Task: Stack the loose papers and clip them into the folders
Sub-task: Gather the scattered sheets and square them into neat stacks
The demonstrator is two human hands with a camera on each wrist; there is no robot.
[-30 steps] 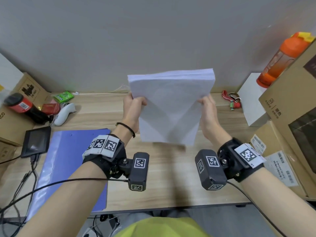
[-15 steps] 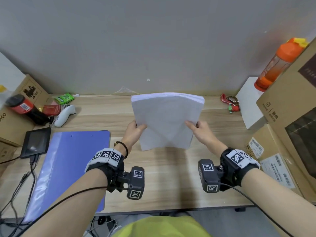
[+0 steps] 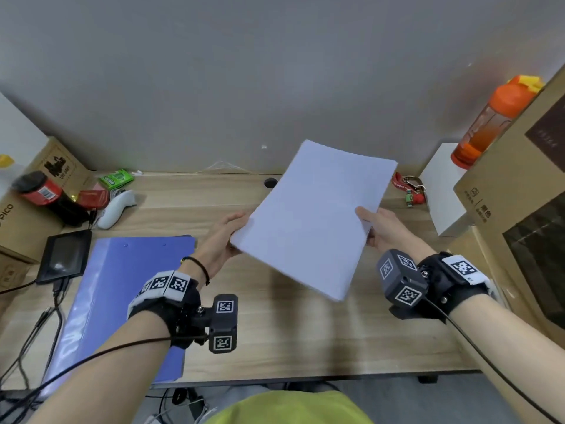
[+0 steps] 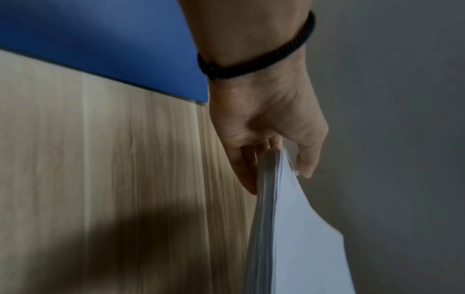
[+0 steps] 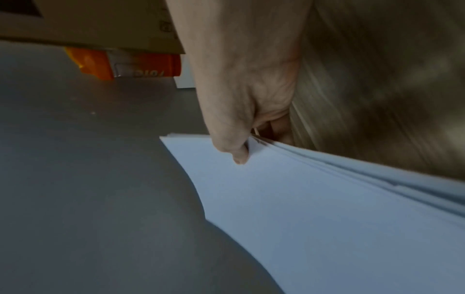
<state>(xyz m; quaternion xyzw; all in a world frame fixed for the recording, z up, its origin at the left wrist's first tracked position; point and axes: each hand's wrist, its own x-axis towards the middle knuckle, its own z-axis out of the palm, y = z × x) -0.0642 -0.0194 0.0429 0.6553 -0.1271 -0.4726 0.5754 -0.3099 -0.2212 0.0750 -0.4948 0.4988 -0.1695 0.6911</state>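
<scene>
Against a grey wall, the wooden counter carries a blue folder at left. Both hands, left hand and right hand, pinch the paper stack by opposite edges above it, fingers clamped, likely to keep sheets aligned.

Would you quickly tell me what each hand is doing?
Left hand: grips the paper stack's left edge.
Right hand: pinches its right edge.

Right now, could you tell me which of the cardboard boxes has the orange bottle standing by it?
The large cardboard box on the right; the orange bottle stands against its far corner. The left boxes have none.
</scene>
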